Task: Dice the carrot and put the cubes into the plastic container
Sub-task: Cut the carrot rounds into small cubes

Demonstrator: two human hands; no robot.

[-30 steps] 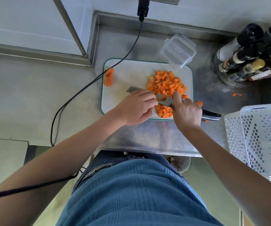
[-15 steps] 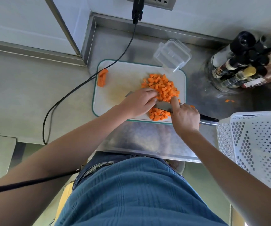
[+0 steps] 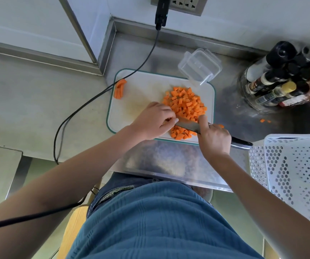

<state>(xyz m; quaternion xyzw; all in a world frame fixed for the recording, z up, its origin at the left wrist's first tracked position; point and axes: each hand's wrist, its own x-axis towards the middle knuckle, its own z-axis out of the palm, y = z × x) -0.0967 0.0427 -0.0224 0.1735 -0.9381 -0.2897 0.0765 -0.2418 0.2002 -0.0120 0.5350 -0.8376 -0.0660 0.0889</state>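
Bare counter (image 3: 38, 101) lies open left of the cutting board (image 3: 143, 86), crossed by a black cable (image 3: 87, 107). Bottles (image 3: 281, 81) and a white basket (image 3: 296, 172) crowd the right side.

Orange carrot cubes (image 3: 186, 105), white green-edged cutting board (image 3: 145, 90), clear plastic container (image 3: 200, 66), white perforated basket (image 3: 296, 171).

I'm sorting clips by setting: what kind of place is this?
Most likely a kitchen: a steel counter holds a cutting board with diced carrot, and sauce bottles stand at its right end.
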